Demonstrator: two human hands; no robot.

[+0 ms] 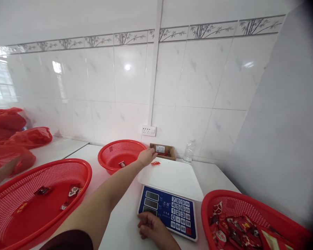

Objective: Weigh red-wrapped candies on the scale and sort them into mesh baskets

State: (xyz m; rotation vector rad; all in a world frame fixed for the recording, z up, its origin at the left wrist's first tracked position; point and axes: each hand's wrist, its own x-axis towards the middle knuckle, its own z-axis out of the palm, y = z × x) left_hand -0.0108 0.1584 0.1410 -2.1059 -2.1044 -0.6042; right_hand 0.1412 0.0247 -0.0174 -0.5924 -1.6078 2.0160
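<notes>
Head view is showing the left hand (146, 156) reaching far over the white scale (172, 178), fingers loosely curled just above a small red packet (155, 163) (maybe just let go). Right hand (152, 225) is resting curled by the keypad (179, 213). Many packets are waiting in the right basket (250, 208).

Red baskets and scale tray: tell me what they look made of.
Red baskets: apparently moulded plastic, judging by the fine mesh walls, smooth rolled rim and slight gloss. Scale tray: white and smooth with rounded corners, probably plastic, though painted metal can't be ruled out.
</notes>
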